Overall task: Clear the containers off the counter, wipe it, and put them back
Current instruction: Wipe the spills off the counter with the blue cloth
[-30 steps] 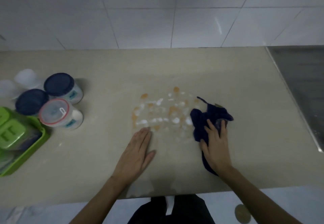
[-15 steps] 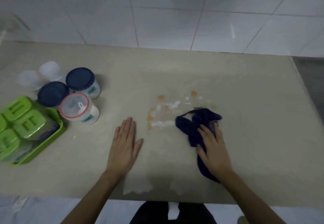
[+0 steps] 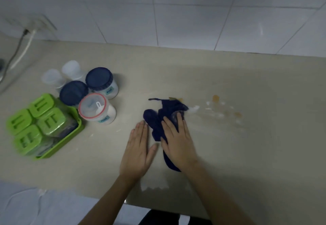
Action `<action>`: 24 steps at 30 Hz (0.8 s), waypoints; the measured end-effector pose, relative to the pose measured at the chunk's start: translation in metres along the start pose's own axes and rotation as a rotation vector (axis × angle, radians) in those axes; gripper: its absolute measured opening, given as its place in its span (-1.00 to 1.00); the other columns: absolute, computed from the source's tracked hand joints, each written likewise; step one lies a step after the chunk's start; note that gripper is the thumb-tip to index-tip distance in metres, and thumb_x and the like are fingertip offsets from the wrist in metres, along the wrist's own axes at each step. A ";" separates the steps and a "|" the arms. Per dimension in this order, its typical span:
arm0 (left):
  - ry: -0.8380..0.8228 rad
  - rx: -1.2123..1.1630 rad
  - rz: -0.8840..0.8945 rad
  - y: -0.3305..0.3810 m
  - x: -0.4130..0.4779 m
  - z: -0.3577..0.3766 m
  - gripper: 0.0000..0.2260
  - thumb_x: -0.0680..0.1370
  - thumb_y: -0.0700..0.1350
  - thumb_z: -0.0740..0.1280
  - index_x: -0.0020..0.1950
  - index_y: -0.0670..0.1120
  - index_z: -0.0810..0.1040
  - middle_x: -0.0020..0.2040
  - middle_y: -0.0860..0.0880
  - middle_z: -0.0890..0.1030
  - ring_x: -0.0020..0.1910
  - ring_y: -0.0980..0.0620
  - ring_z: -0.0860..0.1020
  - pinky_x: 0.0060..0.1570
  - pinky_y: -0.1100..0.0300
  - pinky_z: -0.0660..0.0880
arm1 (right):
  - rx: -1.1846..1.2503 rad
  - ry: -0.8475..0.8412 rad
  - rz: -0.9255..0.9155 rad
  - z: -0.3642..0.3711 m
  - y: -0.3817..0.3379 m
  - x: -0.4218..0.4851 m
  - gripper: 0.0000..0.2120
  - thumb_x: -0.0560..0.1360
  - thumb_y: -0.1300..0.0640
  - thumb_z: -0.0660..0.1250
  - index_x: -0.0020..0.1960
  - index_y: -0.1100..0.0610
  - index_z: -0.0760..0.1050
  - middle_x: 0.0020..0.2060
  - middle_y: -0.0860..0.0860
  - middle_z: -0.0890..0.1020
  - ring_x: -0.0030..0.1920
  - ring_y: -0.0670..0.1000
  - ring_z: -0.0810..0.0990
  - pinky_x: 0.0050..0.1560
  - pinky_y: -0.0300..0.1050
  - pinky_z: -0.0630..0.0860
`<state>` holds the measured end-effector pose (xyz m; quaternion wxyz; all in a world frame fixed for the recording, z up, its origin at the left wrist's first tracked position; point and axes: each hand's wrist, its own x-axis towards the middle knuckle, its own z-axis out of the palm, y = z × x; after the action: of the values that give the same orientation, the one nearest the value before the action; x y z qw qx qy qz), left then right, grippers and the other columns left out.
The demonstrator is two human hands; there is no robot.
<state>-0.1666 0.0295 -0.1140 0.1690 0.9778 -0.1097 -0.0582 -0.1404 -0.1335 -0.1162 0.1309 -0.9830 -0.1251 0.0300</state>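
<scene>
We see our right hand (image 3: 176, 140) with fingers (image 3: 169, 124) spread flat, pressing the crumpled dark blue cloth (image 3: 158, 117) at mid-frame onto the counter (image 3: 247, 154). Our left hand (image 3: 137, 150) lies flat just beside it, fingers straight, holding nothing. Orange and white smears (image 3: 218, 106) sit right of the cloth. The containers (image 3: 98, 99) cluster at left, beside a green tray (image 3: 70, 135).

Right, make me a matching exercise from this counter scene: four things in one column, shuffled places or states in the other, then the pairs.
Things:
1. dark blue cloth
2. green tray
3. red-rimmed jar
4. orange spots

States:
A. unwiped, right of the cloth
B. under the right hand
C. holds green-lidded boxes
D. stands beside the tray

Pairs: 1-B, 2-C, 3-D, 4-A
</scene>
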 end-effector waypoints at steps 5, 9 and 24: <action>0.032 0.017 0.007 -0.003 -0.002 0.003 -0.38 0.62 0.16 0.04 0.56 -0.17 0.03 0.58 -0.08 -0.01 0.56 0.05 -0.07 0.53 0.10 -0.11 | 0.018 0.025 0.123 -0.017 0.094 -0.023 -0.50 0.54 -0.02 0.05 0.44 0.11 0.27 0.44 0.05 0.36 0.52 0.22 0.01 0.48 0.12 0.17; 0.045 -0.005 0.012 -0.003 0.000 0.004 -0.37 0.61 0.15 0.10 0.55 -0.19 0.06 0.58 -0.11 0.03 0.56 0.03 -0.06 0.53 0.07 -0.07 | 0.046 0.063 0.287 -0.034 0.137 -0.045 -0.47 0.55 -0.06 0.01 0.46 0.13 0.22 0.46 0.07 0.31 0.54 0.16 -0.10 0.51 0.06 0.04; 0.024 0.012 0.003 -0.006 0.002 0.005 -0.38 0.62 0.19 0.04 0.56 -0.13 0.04 0.58 -0.08 0.02 0.56 0.07 -0.07 0.52 0.11 -0.09 | 0.149 0.049 0.094 -0.023 0.110 0.006 -0.52 0.54 0.01 0.11 0.44 0.10 0.27 0.45 0.01 0.34 0.54 0.13 -0.01 0.44 0.13 0.27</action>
<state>-0.1644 0.0334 -0.1212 0.1647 0.9792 -0.1094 -0.0456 -0.1066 -0.2406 -0.1230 0.2050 -0.9758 -0.0729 0.0213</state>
